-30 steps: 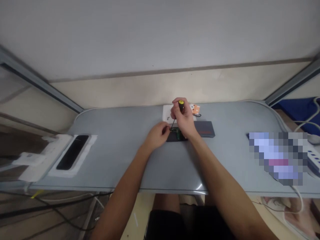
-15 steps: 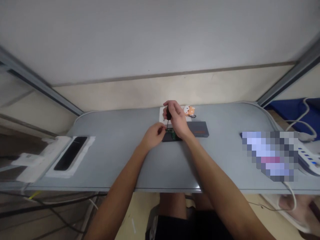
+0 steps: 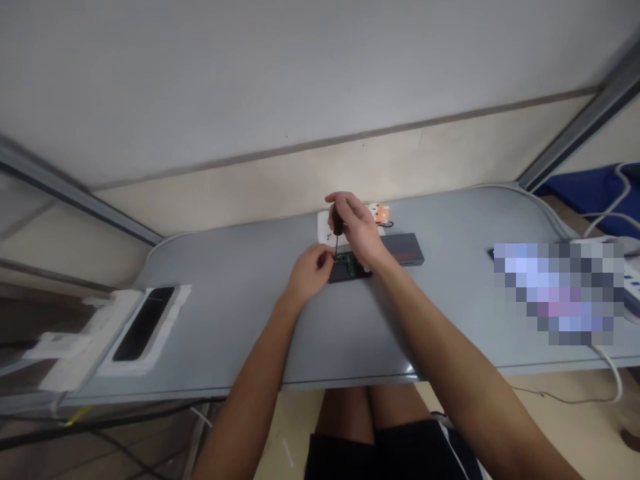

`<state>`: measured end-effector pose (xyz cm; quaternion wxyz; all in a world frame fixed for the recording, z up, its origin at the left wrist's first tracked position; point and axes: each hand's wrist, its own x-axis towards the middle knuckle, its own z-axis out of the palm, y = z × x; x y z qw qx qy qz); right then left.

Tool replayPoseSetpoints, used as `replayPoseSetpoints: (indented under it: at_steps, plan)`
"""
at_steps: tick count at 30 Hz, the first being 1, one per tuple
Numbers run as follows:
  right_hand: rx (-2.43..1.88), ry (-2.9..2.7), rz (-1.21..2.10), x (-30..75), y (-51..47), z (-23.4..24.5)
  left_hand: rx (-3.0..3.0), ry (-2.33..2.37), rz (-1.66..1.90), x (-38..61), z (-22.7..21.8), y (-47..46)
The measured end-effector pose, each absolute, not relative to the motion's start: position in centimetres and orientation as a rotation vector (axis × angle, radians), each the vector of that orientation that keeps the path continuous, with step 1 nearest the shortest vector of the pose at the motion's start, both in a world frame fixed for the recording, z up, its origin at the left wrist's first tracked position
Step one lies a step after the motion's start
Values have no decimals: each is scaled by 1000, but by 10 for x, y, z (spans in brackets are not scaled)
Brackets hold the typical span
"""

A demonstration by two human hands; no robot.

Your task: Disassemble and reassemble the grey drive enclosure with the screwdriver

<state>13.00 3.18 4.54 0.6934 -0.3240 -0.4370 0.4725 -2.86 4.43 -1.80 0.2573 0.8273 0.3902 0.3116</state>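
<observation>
My right hand is wrapped round the dark handle of a screwdriver, held upright. Its thin shaft points down to the left part of a green circuit board. Below the board lies a flat black case. My left hand rests at the board's left end, with thumb and fingers pinched together close to the screwdriver's tip. Whatever is between those fingertips is hidden. Behind the hands sits a white pad with several small dark specks on it.
A dark grey box lies right of the board. An orange-and-white cartoon item with a black loop is behind it. At the left a black phone lies on white paper. A blurred-out device and white cables are at the right.
The camera view has tilted and shifted slightly. More of the green board and the screwdriver shaft shows now. Both hands keep their places at the board.
</observation>
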Motion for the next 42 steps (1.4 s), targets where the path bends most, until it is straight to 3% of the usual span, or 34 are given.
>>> replayPoseSetpoints:
  at_steps: [42]
  plan:
    - [-780,-970,968,136,30,42,2276,1069,778,-30,-10,44]
